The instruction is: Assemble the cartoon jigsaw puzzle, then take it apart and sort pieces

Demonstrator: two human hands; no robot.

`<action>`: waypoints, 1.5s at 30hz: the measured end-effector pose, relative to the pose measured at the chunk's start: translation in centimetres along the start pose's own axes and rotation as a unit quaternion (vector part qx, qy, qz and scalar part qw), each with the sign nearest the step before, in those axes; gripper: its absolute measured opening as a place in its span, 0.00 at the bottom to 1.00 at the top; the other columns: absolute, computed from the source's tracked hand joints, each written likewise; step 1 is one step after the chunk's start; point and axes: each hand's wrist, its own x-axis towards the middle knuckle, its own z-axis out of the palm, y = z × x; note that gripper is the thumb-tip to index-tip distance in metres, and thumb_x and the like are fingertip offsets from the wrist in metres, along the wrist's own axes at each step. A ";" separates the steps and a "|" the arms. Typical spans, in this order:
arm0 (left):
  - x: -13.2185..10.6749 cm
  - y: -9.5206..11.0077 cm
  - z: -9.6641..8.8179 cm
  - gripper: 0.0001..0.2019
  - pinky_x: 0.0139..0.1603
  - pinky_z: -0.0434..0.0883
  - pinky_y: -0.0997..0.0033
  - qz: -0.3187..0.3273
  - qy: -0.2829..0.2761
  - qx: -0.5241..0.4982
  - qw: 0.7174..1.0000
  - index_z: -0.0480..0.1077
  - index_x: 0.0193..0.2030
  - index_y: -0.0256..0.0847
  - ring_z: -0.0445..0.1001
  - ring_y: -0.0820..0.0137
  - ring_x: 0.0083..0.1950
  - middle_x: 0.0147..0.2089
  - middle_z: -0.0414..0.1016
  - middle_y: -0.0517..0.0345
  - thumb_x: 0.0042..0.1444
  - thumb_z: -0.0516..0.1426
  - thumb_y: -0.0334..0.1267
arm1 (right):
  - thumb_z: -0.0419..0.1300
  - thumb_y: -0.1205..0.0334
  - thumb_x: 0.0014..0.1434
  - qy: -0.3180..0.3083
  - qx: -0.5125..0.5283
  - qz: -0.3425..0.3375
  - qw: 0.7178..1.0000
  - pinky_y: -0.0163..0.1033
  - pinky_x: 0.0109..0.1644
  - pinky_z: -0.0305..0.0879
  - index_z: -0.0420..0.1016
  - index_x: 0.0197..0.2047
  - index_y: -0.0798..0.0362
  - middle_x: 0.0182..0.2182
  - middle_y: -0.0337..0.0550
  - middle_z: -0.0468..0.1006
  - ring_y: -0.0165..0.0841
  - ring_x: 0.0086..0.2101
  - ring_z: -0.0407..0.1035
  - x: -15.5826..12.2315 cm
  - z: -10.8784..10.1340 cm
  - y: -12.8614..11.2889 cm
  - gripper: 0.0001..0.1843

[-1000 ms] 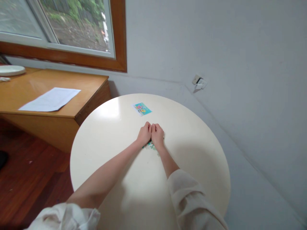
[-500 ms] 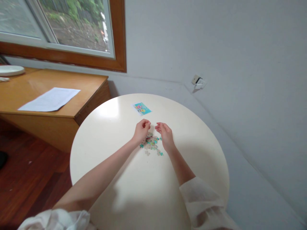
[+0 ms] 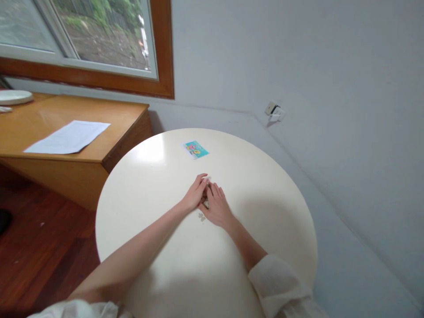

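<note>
A heap of small jigsaw puzzle pieces (image 3: 206,202) lies on the round white table (image 3: 139,212), mostly hidden between and under my two hands. My left hand (image 3: 195,193) curves around the heap's left side, its fingers pressed against the pieces. From the right, my right hand (image 3: 217,207) lies over the heap, fingers bent around it and thumb toward the left hand. The two hands touch or nearly touch. Just below them sit a couple of loose grey-backed puzzle pieces (image 3: 202,217).
Farther back on the table is a turquoise picture card (image 3: 198,149) with cartoon figures. To the left stands a wooden desk (image 3: 129,115) with a sheet of paper (image 3: 71,136) and a white round object (image 3: 16,96). A plug in a wall socket (image 3: 275,113) is behind the table.
My right hand has swung left and down over the heap, and the hands have come together. The spread-out pieces have been drawn in and are now largely covered.
</note>
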 end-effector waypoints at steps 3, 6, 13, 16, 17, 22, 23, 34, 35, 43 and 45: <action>0.6 -0.6 -0.4 0.18 0.47 0.66 0.66 0.031 0.061 -0.070 0.995 0.67 0.43 0.42 0.71 0.68 0.42 0.40 0.72 0.56 0.53 0.55 0.52 | 0.56 0.42 0.53 0.008 -0.021 -0.010 1.000 0.53 0.62 0.45 0.54 0.64 0.57 0.61 0.56 0.58 0.48 0.60 0.50 0.2 -0.3 -0.9 0.41; 1.1 -0.8 -1.2 0.16 0.50 0.64 0.67 0.064 0.116 -0.100 0.986 0.68 0.38 0.41 0.70 0.68 0.44 0.38 0.71 0.57 0.51 0.56 0.52 | 0.56 0.43 0.54 0.027 -0.039 -0.001 0.999 0.49 0.56 0.52 0.60 0.60 0.51 0.56 0.52 0.65 0.44 0.54 0.57 0.8 -0.6 -1.3 0.34; 0.8 -0.5 -2.1 0.14 0.44 0.66 0.69 0.083 0.148 -0.104 0.980 0.67 0.33 0.40 0.71 0.69 0.40 0.34 0.70 0.58 0.49 0.57 0.50 | 0.52 0.53 0.61 -0.007 -0.118 0.010 0.993 0.41 0.45 0.58 0.67 0.50 0.48 0.44 0.47 0.71 0.39 0.44 0.64 2.5 -1.0 -1.7 0.16; 0.5 -0.3 -1.9 0.14 0.40 0.67 0.70 0.084 0.145 -0.103 0.980 0.67 0.33 0.41 0.70 0.70 0.37 0.32 0.70 0.59 0.49 0.57 0.50 | 0.52 0.58 0.61 -0.040 -0.143 0.005 0.989 0.38 0.41 0.60 0.66 0.50 0.50 0.43 0.47 0.72 0.38 0.43 0.66 3.0 -1.4 -1.5 0.14; 0.5 -0.3 -1.9 0.14 0.39 0.67 0.70 0.085 0.144 -0.103 0.981 0.67 0.33 0.41 0.70 0.70 0.36 0.32 0.70 0.59 0.49 0.57 0.50 | 0.51 0.60 0.62 -0.052 -0.147 0.005 0.988 0.37 0.40 0.61 0.66 0.50 0.51 0.43 0.47 0.72 0.37 0.43 0.67 3.2 -1.5 -1.4 0.13; 0.4 -0.2 -1.9 0.12 0.39 0.67 0.71 0.086 0.144 -0.094 0.981 0.68 0.32 0.41 0.70 0.70 0.37 0.31 0.70 0.59 0.49 0.58 0.48 | 0.47 0.67 0.62 -0.090 -0.144 0.025 0.985 0.36 0.35 0.61 0.65 0.46 0.53 0.41 0.47 0.76 0.35 0.38 0.71 3.8 -2.6 -0.9 0.11; 0.4 -0.2 -1.9 0.12 0.40 0.67 0.71 0.087 0.144 -0.092 0.981 0.68 0.32 0.41 0.70 0.70 0.37 0.31 0.70 0.59 0.49 0.58 0.48 | 0.48 0.66 0.63 -0.088 -0.142 0.032 0.985 0.36 0.35 0.61 0.65 0.46 0.53 0.40 0.47 0.76 0.35 0.38 0.72 3.9 -2.9 -0.8 0.10; 0.5 -0.5 -2.1 0.10 0.41 0.66 0.71 0.089 0.151 -0.083 0.981 0.68 0.32 0.42 0.70 0.71 0.36 0.31 0.70 0.60 0.51 0.57 0.47 | 0.48 0.53 0.62 0.030 -0.057 0.098 0.993 0.35 0.29 0.51 0.69 0.30 0.53 0.25 0.46 0.76 0.32 0.27 0.68 5.4 -5.9 -1.8 0.16; 0.6 -0.5 -2.1 0.10 0.41 0.66 0.71 0.089 0.151 -0.082 0.981 0.68 0.32 0.42 0.70 0.71 0.37 0.31 0.70 0.60 0.51 0.57 0.47 | 0.49 0.54 0.60 0.045 -0.032 0.100 0.993 0.35 0.28 0.49 0.68 0.26 0.53 0.23 0.43 0.75 0.31 0.25 0.65 5.5 -5.9 -1.8 0.16; 0.6 -0.4 -2.1 0.10 0.41 0.66 0.70 0.088 0.150 -0.075 0.982 0.68 0.32 0.42 0.69 0.71 0.36 0.31 0.69 0.60 0.51 0.57 0.47 | 0.56 0.55 0.51 0.179 0.451 0.193 0.853 0.31 0.21 0.46 0.52 0.18 0.50 0.12 0.27 0.52 0.23 0.16 0.50 6.3 -4.8 -1.1 0.18; 0.6 -0.4 -2.1 0.10 0.41 0.66 0.70 0.088 0.150 -0.073 0.982 0.68 0.32 0.42 0.69 0.71 0.36 0.31 0.69 0.60 0.51 0.57 0.47 | 0.58 0.56 0.49 0.194 0.577 0.234 0.758 0.29 0.19 0.47 0.56 0.19 0.51 0.12 0.26 0.55 0.22 0.15 0.51 6.4 -4.3 -0.9 0.15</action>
